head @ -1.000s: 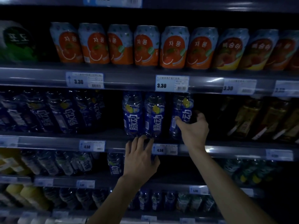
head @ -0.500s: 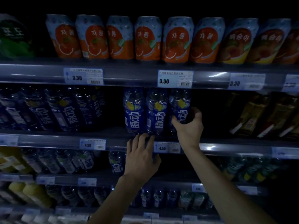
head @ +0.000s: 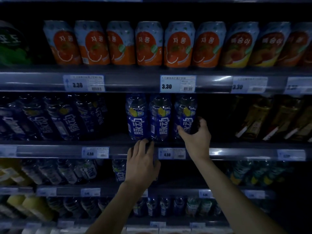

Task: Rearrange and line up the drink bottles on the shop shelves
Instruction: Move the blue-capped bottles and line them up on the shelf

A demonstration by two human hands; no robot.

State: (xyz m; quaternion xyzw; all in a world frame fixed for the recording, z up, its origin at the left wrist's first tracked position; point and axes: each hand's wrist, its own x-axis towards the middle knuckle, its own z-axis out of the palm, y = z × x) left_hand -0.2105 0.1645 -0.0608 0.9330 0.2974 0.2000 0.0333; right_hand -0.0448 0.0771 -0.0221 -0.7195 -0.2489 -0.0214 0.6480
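Three blue drink bottles with white lettering stand at the front of the middle shelf (head: 50,151). My right hand (head: 195,137) is closed around the lower part of the rightmost blue bottle (head: 184,114), thumb on its left side, fingers behind. My left hand (head: 141,161) rests with fingers spread on the shelf edge, fingertips touching the bases of the left blue bottle (head: 135,115) and the middle blue bottle (head: 160,119). The three stand upright, close together, labels facing out.
More blue bottles (head: 50,119) lean further back on the same shelf at left, with a dark gap between. Brown bottles (head: 270,122) stand at right. Orange cans (head: 148,44) line the shelf above. Lower shelves hold several small bottles (head: 67,171).
My right hand has drawn the rightmost blue bottle forward and left, closer to the other two, and closed further round it. My left hand has stayed at the shelf edge.
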